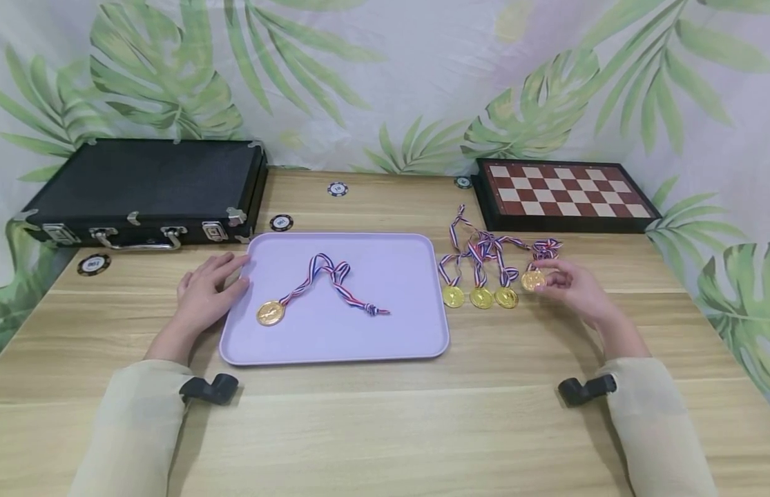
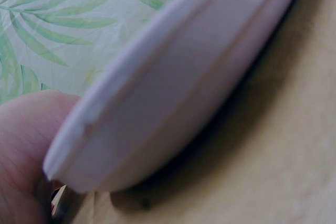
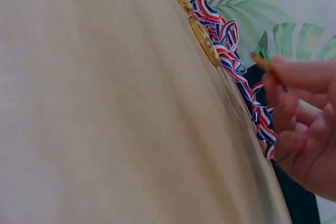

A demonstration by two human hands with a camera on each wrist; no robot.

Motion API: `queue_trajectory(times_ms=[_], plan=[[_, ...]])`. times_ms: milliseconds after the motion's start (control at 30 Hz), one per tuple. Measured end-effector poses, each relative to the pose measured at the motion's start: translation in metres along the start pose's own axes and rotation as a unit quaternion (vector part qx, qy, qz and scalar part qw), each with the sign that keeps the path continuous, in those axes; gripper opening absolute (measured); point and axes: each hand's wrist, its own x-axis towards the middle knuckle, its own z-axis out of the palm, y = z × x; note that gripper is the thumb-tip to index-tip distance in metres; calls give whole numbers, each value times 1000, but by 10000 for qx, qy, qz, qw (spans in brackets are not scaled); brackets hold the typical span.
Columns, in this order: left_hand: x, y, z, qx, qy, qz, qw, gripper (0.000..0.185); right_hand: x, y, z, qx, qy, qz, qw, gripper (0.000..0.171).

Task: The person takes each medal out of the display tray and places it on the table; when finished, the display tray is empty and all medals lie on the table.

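Note:
My left hand (image 1: 207, 293) rests at the left edge of a lavender tray (image 1: 353, 338), thumb and forefinger touching its rim (image 2: 152, 72). On the tray lies a gold medal (image 1: 271, 313), its red, white and blue ribbon (image 1: 322, 266) looped to the right with a knotted end. To the right of the tray, my right hand (image 1: 568, 290) pinches another gold medal (image 1: 533, 280) between thumb and fingertips. Seen nearly edge-on in the right wrist view, this medal (image 3: 261, 62) is raised off the table. Its bunched ribbon (image 1: 546, 247) lies behind the fingers.
Three gold medals (image 1: 481, 298) with tangled ribbons (image 1: 480, 248) lie between the tray and my right hand. A black case (image 1: 148, 183) stands back left, a checkered board (image 1: 565, 193) back right. Several poker chips (image 1: 281, 222) are scattered on the wooden table (image 1: 391, 428).

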Motion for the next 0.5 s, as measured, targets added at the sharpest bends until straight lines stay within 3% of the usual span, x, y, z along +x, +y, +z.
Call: queue_trajectory(times_ms=[267,500], plan=[[0,0,0,5,-9,-26,10000,47,-9,14,0,-917,-387,3,9950,51],[0,1,0,30,-32,-18,10000,47,-11,15,-1,-1592,-456,-374,9855,45]])
